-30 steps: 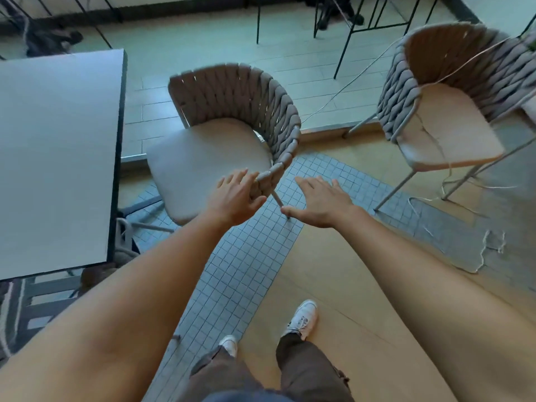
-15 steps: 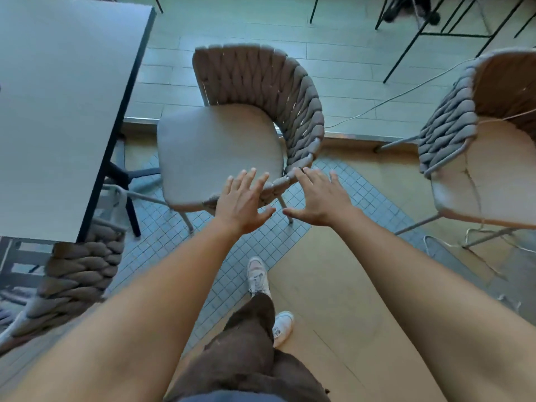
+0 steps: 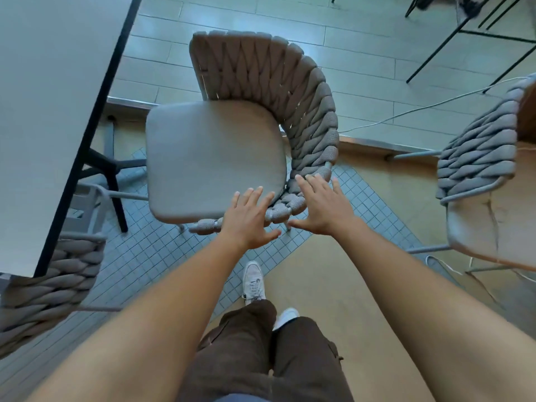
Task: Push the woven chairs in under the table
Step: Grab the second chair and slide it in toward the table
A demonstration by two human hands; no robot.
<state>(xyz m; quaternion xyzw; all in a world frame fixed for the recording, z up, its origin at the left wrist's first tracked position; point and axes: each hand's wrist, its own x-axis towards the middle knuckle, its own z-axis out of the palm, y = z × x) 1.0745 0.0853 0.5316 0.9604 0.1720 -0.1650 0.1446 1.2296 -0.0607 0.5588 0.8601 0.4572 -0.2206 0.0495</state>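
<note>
A woven chair (image 3: 214,158) with a grey seat cushion and a curved braided back stands just right of the grey table (image 3: 49,91), its seat facing the table edge. My left hand (image 3: 249,220) lies flat with spread fingers on the near end of the braided armrest and the cushion's corner. My right hand (image 3: 322,206) is flat on the woven back beside it, fingers apart. Neither hand is curled around the frame. A second woven chair (image 3: 478,166) stands at the right. A third woven chair (image 3: 49,288) sits partly under the table at lower left.
The table's dark legs (image 3: 114,184) stand in the gap left of the chair seat. A metal floor strip (image 3: 365,142) divides wood from tile flooring. A thin cable (image 3: 406,116) runs across the tiles. Black metal furniture legs (image 3: 464,27) are at the far right. My feet (image 3: 255,281) stand below.
I have stepped closer and the chair now fills more of the view, nearer the table edge. Both hands have flattened onto its near armrest and back.
</note>
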